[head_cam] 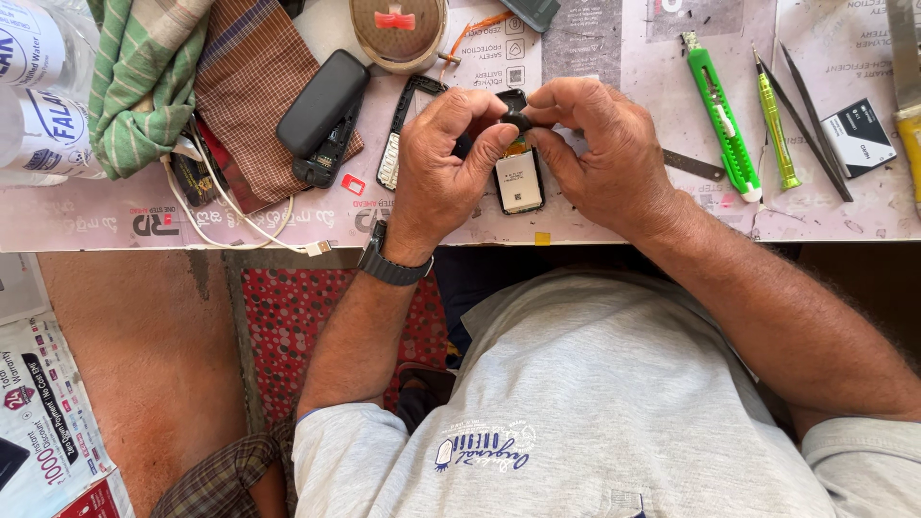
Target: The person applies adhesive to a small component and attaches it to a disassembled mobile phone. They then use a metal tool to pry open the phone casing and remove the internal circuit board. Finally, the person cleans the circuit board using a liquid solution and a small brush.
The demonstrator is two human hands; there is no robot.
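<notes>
Paper-covered bench [614, 225]: left hand [443, 158] and right hand [600, 144] pinch small rounded black part [519, 121] above opened rectangular phone [519, 180].

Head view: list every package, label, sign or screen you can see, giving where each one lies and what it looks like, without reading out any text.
Water bottles: top left, clear plastic, white-and-blue labels.
Small battery: right on the bench, black rectangle, white label.
Opened phone: under both hands, pale rectangular panel, dark frame.
Printed sheets: floor, lower left, white with red and blue blocks.
Bench covering: pale printed paper.
</notes>
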